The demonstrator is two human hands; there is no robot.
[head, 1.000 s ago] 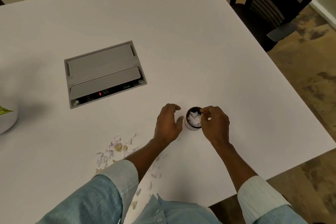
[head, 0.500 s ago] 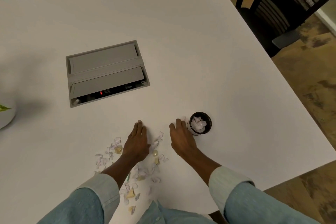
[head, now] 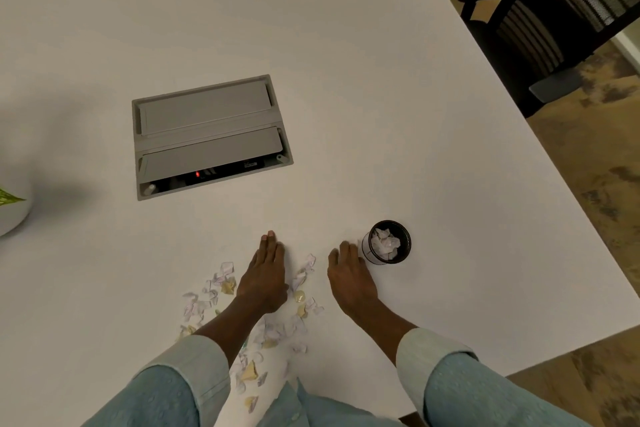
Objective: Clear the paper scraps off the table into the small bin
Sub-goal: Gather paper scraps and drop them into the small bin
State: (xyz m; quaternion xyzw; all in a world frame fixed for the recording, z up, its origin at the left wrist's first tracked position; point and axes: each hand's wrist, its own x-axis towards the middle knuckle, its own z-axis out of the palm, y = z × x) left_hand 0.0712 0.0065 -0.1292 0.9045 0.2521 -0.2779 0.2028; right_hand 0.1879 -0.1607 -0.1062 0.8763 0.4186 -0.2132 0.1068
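Two bare hands lie palm-down on the white table (head: 346,80), both reaching forward from light blue sleeves (head: 183,381). The left hand (head: 265,276) is stretched flat with its fingers straight and pressed together, pointing away from the person, and it rests in the middle of the paper scraps (head: 221,288). Those scraps, white with a few yellowish bits, are scattered on both sides of the left hand and wrist and trail back under the forearm toward the near table edge. The right hand (head: 348,279) sits just right of them, angled slightly inward, its fingers loosely together and a little curled, with nothing visibly gripped; its fingertips reach close to the small bin (head: 387,242), and whether they touch it cannot be told. The bin is a small black cylinder standing upright on the table, just right of and beyond the right hand, already holding crumpled white paper. A grey recessed panel (head: 207,135) is set in the tabletop farther away, well apart from both hands.
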